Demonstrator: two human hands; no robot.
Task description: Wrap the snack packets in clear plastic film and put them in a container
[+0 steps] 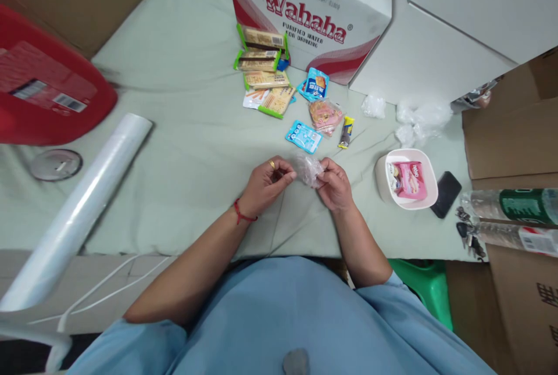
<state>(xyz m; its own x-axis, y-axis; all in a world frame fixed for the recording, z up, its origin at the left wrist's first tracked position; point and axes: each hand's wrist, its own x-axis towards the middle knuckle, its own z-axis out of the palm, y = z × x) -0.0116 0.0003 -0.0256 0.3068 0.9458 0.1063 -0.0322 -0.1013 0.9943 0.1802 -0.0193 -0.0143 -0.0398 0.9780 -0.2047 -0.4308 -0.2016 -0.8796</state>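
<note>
A crumpled clear plastic bag (308,169) is held up over the cloth-covered table, between my two hands. My right hand (336,186) pinches its right side between thumb and fingers. At the bag's left edge, my left hand (269,183) has thumb and fingertips pinched together, seemingly on the plastic. Just beyond the bag lie a light-blue snack packet (304,136), a pink clear-wrapped snack (326,116) and a small yellow-and-dark wrapped bar (346,132). Farther back are blue packets (316,84) and several green-ended cracker packs (267,80).
A white tub (381,180) with pink packets stands right, beside a black phone-like object (446,195), keys (468,232) and bottles (518,205). Crumpled plastic (421,119) lies behind it. A Wahaha carton (311,14) stands at the back, a plastic film roll (82,206) and red container (47,81) left.
</note>
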